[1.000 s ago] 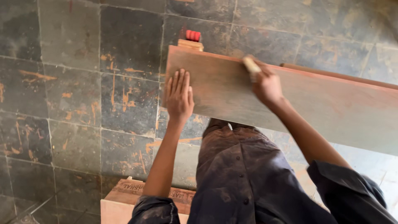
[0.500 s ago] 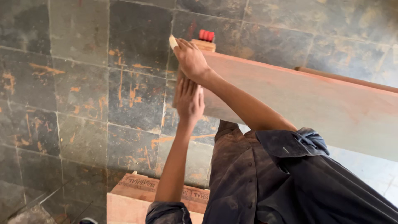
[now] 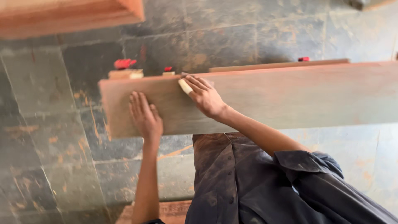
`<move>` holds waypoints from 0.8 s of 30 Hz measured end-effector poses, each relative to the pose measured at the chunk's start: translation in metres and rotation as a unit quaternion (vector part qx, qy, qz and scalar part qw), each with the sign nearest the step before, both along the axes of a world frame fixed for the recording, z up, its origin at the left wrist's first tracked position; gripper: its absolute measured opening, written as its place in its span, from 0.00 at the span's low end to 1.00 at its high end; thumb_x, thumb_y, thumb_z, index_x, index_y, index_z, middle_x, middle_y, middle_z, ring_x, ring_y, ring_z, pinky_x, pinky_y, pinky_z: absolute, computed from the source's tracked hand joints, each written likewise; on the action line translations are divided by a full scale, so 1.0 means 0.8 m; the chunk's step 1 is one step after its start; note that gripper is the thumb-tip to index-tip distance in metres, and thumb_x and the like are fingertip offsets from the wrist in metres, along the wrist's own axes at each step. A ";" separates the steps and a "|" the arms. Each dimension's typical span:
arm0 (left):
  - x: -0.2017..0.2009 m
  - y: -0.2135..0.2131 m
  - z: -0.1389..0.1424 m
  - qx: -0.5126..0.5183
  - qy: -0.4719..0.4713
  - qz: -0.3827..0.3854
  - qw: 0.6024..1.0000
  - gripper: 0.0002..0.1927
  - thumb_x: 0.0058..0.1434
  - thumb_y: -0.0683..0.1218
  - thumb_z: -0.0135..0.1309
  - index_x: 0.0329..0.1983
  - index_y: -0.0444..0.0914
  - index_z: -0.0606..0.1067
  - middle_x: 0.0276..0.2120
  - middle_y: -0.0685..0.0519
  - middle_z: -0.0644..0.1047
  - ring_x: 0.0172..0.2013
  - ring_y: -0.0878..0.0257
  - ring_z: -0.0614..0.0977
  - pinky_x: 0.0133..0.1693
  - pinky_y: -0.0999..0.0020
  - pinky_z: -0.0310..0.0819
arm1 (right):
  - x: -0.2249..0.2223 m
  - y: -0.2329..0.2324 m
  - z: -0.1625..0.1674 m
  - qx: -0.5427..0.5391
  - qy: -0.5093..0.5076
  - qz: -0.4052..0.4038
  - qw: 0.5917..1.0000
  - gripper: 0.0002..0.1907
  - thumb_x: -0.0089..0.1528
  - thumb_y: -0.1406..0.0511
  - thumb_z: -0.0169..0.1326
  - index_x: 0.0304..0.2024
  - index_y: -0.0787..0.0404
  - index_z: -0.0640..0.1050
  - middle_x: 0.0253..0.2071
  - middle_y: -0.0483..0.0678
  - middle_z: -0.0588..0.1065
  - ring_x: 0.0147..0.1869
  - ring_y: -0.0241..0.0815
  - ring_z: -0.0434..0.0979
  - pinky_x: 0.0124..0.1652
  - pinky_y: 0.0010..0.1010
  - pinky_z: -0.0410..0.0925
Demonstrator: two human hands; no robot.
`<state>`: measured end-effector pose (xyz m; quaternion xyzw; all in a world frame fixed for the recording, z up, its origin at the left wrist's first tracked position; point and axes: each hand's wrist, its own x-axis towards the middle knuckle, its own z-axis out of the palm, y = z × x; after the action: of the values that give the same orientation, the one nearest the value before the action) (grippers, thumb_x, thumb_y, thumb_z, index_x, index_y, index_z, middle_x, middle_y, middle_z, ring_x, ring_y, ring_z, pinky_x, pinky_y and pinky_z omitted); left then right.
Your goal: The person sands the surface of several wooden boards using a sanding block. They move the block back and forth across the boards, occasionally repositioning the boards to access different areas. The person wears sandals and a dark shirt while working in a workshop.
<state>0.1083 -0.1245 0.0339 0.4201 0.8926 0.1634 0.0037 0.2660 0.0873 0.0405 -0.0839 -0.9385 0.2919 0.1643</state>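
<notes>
Dark slate floor tiles (image 3: 49, 137) streaked with orange stains lie under me, and 1 long wooden board (image 3: 290, 99) runs across in front of my waist, raised above the floor.

My left hand (image 3: 145, 118) lies flat on the board near its left end, fingers straight and close together, gripping nothing, just pressing down. My right hand (image 3: 205, 97) is curled over a small pale sanding pad (image 3: 185, 86), fingertips pinning it to the board's face close to the far edge, left of the middle.

How far along the rubbing is I can only judge: the face looks evenly dull and smooth from end to end, with no clear line between worked and unworked wood, so I cannot tell how much remains.

Counting: 1 board under my hands, a second strip of wood (image 3: 277, 65) just behind it, 1 pad, and 3 red-topped pieces (image 3: 124, 63) beyond the far edge, too blurred to name. A pale wooden edge (image 3: 70, 16) fills the top left corner.
</notes>
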 end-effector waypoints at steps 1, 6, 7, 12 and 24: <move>0.017 0.022 -0.002 0.001 0.001 -0.020 1.000 0.27 0.76 0.47 0.40 0.75 0.30 0.60 0.74 0.37 0.59 0.75 0.42 0.57 0.73 0.45 0.47 | 0.018 0.014 0.002 0.003 -0.004 -0.017 1.000 0.30 0.60 0.72 0.50 0.67 0.72 0.69 0.68 0.61 0.68 0.76 0.56 0.64 0.71 0.47 0.58; 0.124 0.159 -0.011 0.009 -0.059 -0.181 0.982 0.26 0.76 0.48 0.40 0.73 0.33 0.63 0.73 0.39 0.62 0.74 0.41 0.59 0.74 0.45 0.49 | 0.114 0.083 0.000 -0.028 -0.037 -0.081 0.996 0.26 0.60 0.72 0.51 0.62 0.70 0.72 0.68 0.62 0.68 0.75 0.56 0.64 0.70 0.47 0.58; 0.146 0.186 -0.011 0.022 -0.055 -0.212 0.975 0.25 0.76 0.48 0.40 0.73 0.33 0.63 0.73 0.39 0.63 0.75 0.40 0.59 0.74 0.45 0.49 | 0.138 0.096 -0.001 -0.029 -0.044 -0.096 0.994 0.27 0.59 0.74 0.50 0.63 0.71 0.72 0.68 0.62 0.69 0.74 0.56 0.65 0.69 0.47 0.59; 0.245 0.286 -0.006 0.049 -0.097 -0.311 0.944 0.24 0.73 0.44 0.44 0.71 0.32 0.65 0.68 0.36 0.67 0.70 0.40 0.65 0.71 0.45 0.56 | 0.280 0.174 0.001 -0.031 -0.110 -0.200 0.973 0.23 0.58 0.76 0.51 0.57 0.71 0.77 0.62 0.61 0.75 0.68 0.56 0.73 0.67 0.45 0.65; 0.288 0.332 -0.045 0.095 -0.047 -0.284 0.953 0.19 0.75 0.40 0.46 0.67 0.30 0.69 0.61 0.41 0.74 0.63 0.47 0.74 0.69 0.48 0.64 | 0.345 0.222 -0.031 -0.053 -0.103 -0.364 0.924 0.11 0.63 0.70 0.53 0.46 0.63 0.82 0.53 0.58 0.78 0.54 0.60 0.76 0.54 0.49 0.68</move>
<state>0.3387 0.1413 -0.0023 0.6467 0.7153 0.2594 0.0524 0.5421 0.2648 0.0157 -0.4578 -0.8383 0.2514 0.1565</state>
